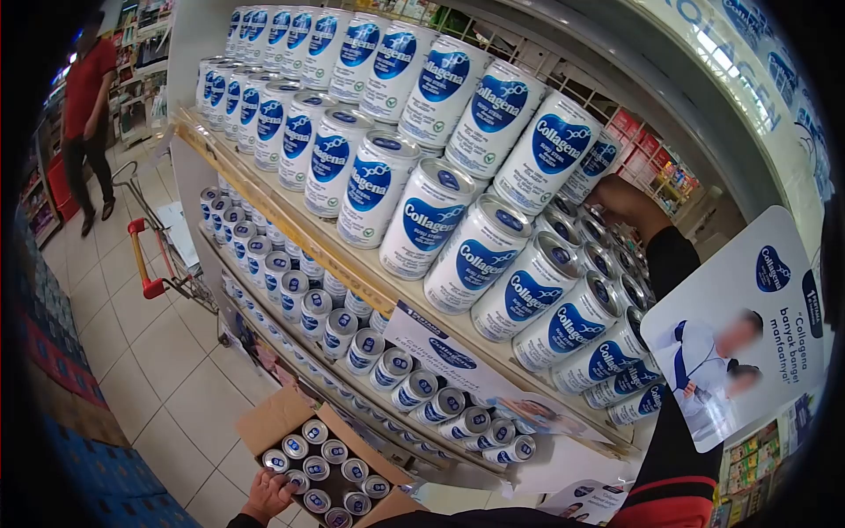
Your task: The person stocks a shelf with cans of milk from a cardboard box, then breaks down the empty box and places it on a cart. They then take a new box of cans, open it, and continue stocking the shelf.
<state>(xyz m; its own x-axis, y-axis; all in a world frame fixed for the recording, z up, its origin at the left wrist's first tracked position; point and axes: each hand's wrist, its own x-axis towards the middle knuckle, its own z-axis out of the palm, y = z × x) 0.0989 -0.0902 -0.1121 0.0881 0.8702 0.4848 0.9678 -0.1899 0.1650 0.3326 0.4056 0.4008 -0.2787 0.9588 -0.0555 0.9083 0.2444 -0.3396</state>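
Note:
My right hand (623, 201) reaches over the upper shelf, its fingers curled against the lower side of a white and blue Collagena can (595, 165) in the stacked layer. Part of that can hides behind the front can (550, 151), and some of my fingers are out of sight. Low in the view, my left hand (269, 495) is at the near left corner of an open cardboard box (271, 421). Its bent fingers reach over the rim and close on a can (297, 480) inside. Several more upright cans (334, 451) fill the box around it.
Rows of cans stand two high on the upper shelf (352, 264), with more cans (341, 333) on the shelves below. A cardboard sign (704, 396) juts out at the right. A trolley (150, 264) stands in the tiled aisle (163, 378); a person (88, 97) is farther back.

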